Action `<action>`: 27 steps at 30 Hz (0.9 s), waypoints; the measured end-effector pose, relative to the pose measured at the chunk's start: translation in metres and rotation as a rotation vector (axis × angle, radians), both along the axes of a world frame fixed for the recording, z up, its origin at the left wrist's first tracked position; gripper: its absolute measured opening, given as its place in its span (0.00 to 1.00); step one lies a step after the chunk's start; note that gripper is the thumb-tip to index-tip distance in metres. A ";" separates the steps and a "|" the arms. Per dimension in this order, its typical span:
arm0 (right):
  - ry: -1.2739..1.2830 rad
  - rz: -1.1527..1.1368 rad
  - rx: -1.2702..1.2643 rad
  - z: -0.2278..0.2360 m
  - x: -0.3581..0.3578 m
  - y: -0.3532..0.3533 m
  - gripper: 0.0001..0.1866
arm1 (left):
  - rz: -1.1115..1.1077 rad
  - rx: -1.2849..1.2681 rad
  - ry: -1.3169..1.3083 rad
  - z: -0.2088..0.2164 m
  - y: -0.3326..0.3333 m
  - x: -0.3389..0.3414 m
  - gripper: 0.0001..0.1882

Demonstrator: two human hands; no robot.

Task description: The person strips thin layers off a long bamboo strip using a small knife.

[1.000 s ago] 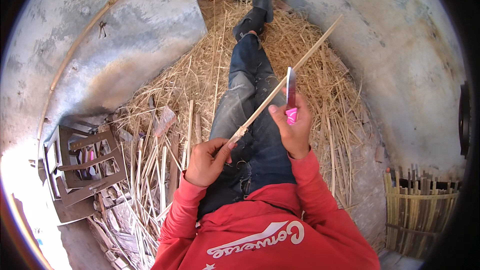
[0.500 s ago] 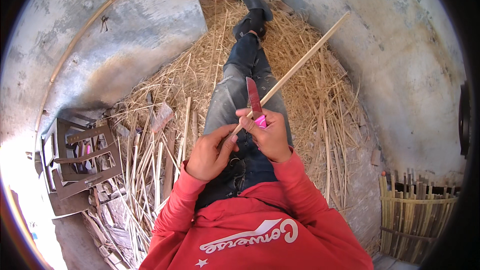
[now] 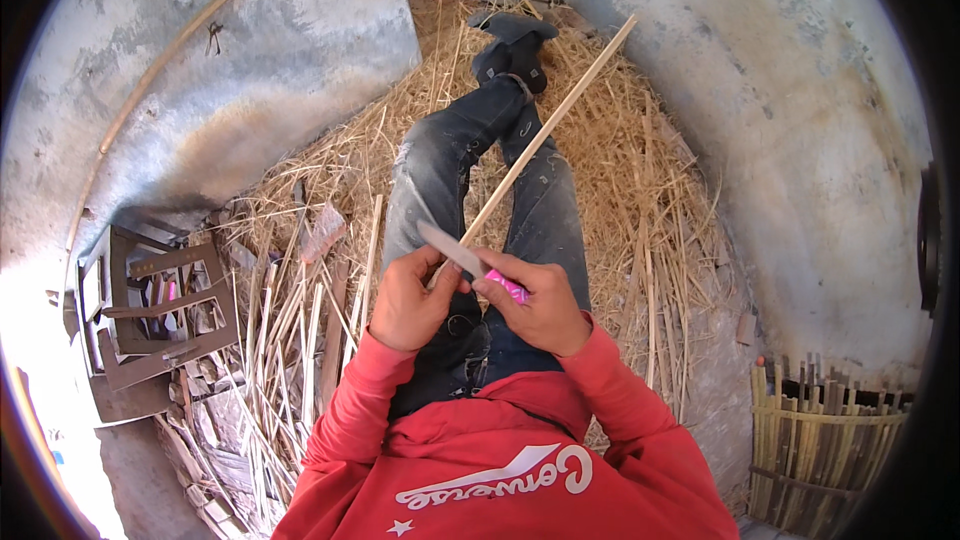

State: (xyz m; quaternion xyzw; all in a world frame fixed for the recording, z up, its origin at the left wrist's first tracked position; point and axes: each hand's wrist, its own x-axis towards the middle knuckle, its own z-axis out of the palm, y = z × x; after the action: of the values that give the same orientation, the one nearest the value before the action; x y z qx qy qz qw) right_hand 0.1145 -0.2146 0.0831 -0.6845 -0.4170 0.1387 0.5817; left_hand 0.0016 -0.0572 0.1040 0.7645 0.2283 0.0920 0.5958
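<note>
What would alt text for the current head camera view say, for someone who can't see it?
The left hand holds a thin pale strip and the right hand a pink-handled knife, its blade crossing the strip near the left hand. Straw-like shavings lie around outstretched legs in dark trousers; a slatted basket stands at lower right.

Near end of pale strip [image 3: 550,127] is concealed in left hand [image 3: 405,305]. Handle of knife [image 3: 449,246] is partly covered by right hand [image 3: 545,307]. Lower edge crops red sweatshirt [image 3: 500,450]. Items [image 3: 172,290] inside brown frame [image 3: 172,259] are too small to identify.
</note>
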 end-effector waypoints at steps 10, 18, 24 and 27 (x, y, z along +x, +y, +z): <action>-0.292 -0.072 -0.404 -0.023 -0.007 0.008 0.28 | 0.032 -0.006 -0.024 -0.011 -0.005 -0.008 0.10; -0.225 -0.370 -0.416 -0.015 0.087 -0.007 0.30 | 0.043 0.054 0.069 -0.007 -0.011 -0.044 0.12; -0.314 -0.012 -0.333 -0.011 0.012 0.003 0.29 | 0.080 0.125 0.015 0.002 -0.014 -0.034 0.12; -0.355 -0.061 -0.389 -0.010 0.033 0.004 0.27 | 0.103 0.148 0.018 0.001 -0.015 -0.033 0.12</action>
State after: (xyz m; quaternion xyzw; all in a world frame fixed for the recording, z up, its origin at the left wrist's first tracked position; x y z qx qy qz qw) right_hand 0.1470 -0.2102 0.0733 -0.8093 -0.4572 0.0764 0.3607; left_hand -0.0312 -0.0719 0.1051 0.7946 0.2654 0.1323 0.5298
